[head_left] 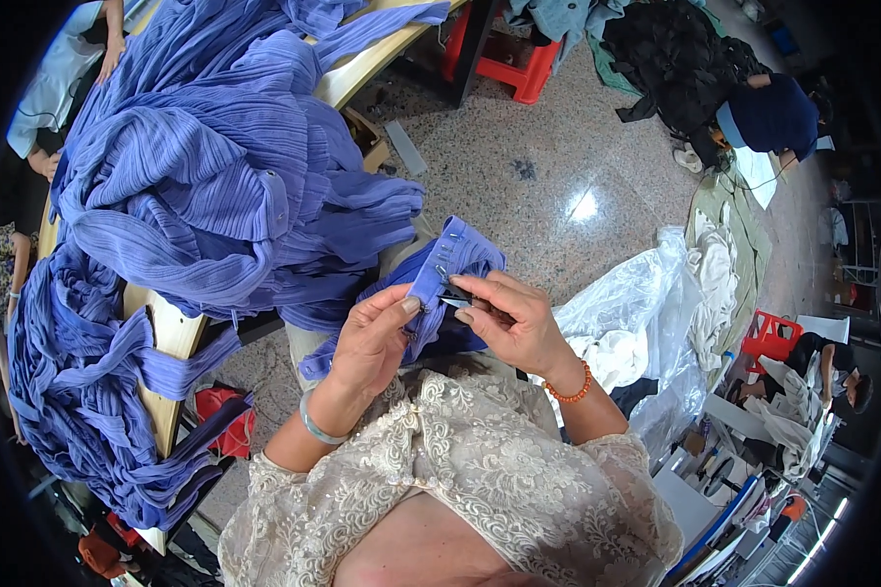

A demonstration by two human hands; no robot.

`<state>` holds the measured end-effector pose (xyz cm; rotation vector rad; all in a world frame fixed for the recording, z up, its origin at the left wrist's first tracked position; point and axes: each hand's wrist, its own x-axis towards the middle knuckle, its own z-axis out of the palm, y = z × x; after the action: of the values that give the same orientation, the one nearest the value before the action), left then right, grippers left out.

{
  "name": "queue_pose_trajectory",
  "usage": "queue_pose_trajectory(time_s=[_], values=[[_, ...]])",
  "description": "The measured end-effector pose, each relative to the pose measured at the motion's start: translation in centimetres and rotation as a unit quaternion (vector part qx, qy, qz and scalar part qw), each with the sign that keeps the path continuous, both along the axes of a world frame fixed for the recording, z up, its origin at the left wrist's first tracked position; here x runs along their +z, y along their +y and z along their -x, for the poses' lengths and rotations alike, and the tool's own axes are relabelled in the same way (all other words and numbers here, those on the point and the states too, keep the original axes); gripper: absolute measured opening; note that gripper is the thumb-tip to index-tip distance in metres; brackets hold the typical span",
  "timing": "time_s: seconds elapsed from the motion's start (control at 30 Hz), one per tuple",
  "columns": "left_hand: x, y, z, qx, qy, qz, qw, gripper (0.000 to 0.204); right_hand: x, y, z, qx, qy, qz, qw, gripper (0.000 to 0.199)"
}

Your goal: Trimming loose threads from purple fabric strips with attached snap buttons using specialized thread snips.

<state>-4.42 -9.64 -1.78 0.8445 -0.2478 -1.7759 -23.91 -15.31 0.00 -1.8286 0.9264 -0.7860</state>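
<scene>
1. Pinching a strip of blue pleated fabric point(447, 262) between thumb and fingers, your left hand point(374, 340) is closed on the cloth just below its raised end, which keeps that edge taut and turned up toward your face.

2. Your right hand point(515, 323) is closed around a small dark tool point(457, 296), likely thread snips, though it is too small to tell for sure. Its tip sits against the fabric edge, right beside your left thumb, so both hands meet at one spot on the strip.

3. The piece you work on lies between your hands, held over your lap in front of your lace top point(480, 479); its loose tail drops down below your left palm.

4. At your left, a wooden table point(171, 333) carries a big heap of the same blue pleated garments point(206, 166), and more of them hang over its near end point(78, 391). The heap is close to your left arm, within easy reach of the hand that holds the cloth.

5. At your right, on the speckled floor point(519, 176), a clear plastic bag point(646, 303) lies open with pale cloth in it, near your right elbow.

6. A green bangle point(315, 427) rings your left wrist and an orange bead bracelet point(570, 391) your right; both sit clear of the fabric.

7. Other people sit farther off: one in dark blue point(768, 115) by a dark pile, another low at the right rim point(832, 367). Red stools point(514, 64) stand beyond the table.
</scene>
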Motion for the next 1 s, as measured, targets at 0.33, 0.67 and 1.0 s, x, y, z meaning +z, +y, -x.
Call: queue_pose_trajectory(time_s=[0.33,0.67,1.0], values=[[-0.3,0.1,0.1,0.015,-0.001,0.011,1.0,0.022,1.0,0.2,0.0,0.068,0.075,0.1,0.99,0.034],[-0.2,0.1,0.0,0.009,0.008,0.006,1.0,0.023,0.9,0.3,-0.4,0.03,0.076,0.077,0.994,0.033],[-0.3,0.1,0.0,0.02,0.02,0.006,1.0,0.024,0.6,0.2,-0.9,0.014,0.083,0.129,0.988,0.03]])
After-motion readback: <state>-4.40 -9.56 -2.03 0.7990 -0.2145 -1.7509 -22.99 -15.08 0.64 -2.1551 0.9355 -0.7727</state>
